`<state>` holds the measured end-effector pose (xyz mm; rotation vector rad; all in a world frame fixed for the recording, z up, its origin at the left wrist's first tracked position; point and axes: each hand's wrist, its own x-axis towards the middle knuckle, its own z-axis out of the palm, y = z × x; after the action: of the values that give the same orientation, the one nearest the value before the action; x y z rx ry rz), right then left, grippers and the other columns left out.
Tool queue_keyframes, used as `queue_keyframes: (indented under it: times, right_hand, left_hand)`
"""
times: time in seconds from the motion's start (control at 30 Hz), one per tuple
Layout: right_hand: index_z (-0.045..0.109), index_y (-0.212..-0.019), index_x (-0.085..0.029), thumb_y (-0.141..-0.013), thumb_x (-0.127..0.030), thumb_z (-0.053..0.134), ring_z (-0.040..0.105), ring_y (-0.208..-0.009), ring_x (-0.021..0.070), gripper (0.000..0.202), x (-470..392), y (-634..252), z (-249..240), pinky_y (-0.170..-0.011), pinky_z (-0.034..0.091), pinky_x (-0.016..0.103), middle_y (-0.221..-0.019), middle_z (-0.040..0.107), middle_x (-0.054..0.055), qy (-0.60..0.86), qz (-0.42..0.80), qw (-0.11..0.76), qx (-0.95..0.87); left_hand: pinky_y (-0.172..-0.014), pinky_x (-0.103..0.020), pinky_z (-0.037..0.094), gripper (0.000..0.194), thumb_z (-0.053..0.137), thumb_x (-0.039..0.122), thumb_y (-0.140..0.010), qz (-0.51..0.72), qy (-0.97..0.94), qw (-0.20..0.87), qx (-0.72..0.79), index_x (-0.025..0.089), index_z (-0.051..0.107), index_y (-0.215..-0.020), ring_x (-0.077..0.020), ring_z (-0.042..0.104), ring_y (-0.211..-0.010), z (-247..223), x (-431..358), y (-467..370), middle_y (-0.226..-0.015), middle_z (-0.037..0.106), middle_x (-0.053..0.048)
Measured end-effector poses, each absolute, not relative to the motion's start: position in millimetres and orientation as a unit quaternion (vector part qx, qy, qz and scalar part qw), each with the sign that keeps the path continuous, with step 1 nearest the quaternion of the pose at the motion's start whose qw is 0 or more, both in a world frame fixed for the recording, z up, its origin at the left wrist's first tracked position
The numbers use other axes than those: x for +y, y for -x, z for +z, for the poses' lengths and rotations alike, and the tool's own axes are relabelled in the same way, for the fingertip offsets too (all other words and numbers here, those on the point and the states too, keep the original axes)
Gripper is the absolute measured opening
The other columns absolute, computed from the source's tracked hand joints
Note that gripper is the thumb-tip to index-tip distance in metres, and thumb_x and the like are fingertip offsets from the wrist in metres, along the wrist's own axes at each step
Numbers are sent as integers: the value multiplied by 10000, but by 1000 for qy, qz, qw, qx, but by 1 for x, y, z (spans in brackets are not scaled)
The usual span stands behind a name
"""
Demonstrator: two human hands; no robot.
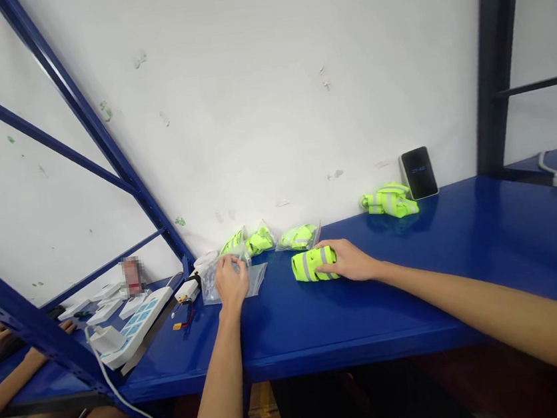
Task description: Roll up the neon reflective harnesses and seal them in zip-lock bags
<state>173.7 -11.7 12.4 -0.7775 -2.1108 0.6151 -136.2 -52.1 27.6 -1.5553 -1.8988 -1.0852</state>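
My right hand (349,260) is closed around a rolled neon-yellow vest (308,266) with grey reflective stripes, which rests on the blue table (302,327). My left hand (231,280) is over flat clear plastic bags (257,277), its fingers curled and pinching one; the fingertips are partly hidden. Behind the hands, against the wall, lie several yellow vests packed in clear bags, among them a bagged vest (298,237) and another bagged vest (260,239). Farther right sits a loose, crumpled yellow vest (389,200).
A dark-screened device (419,173) leans on the wall at the back right. Left of the bags lies a white battery pack (187,290) with wires. Beyond the blue rack post (35,330) are a power strip (138,325) and another person's hand (65,327).
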Motion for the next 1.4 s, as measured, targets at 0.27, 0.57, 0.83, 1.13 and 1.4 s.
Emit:
queue_keyframes:
  times: [0.27,0.57,0.83,1.13,1.4]
  right_hand:
    - [512,-1298,-214,-712,-426,722,579,-540,157,658,-18,-172,27,-406,442,252,-831,660,25,282,468,501,-671]
    - [646,-1033,-204,-705,-358,693,609,-817,207,365,3,-178,14,-749,484,331,-970,664,35,350,293,562,-690]
    - [662,-1004,-192,-667,-341,696,587,-764,199,370,12,-177,12,-715,456,312,-855,663,16,378,305,592,-644]
    - [673,-925,-189,-636,-290,678,559,-815,187,306,9,-183,23,-739,434,292,-906,642,1,320,385,525,-688]
    - [586,-885,-217,-780,-372,522,507,-676,172,197,9,-182,24,-650,395,269,-705,571,-26,338,357,581,-649]
  left_hand:
    - [-921,-344,444,137,409,213,-890,-434,756,81,-483,198,516,-806,-213,595,-1085,36,-27,62,-1153,649,-90]
    - [-902,-368,454,175,343,271,-972,-456,741,70,-488,213,506,-994,-212,604,-1066,21,-27,26,-1205,634,-84]
    - [-1008,-413,422,429,555,415,-876,-357,818,130,-432,214,467,-1245,-245,481,-1222,15,-37,19,-1308,552,-102]
    - [-1128,-560,192,921,661,596,-734,-260,808,256,-462,216,263,-1472,-358,215,-1427,12,-32,21,-1520,327,-151]
    - [-1164,-554,105,955,639,659,-711,-291,830,192,-435,189,265,-1452,-315,339,-1384,12,-29,-10,-1441,440,-175]
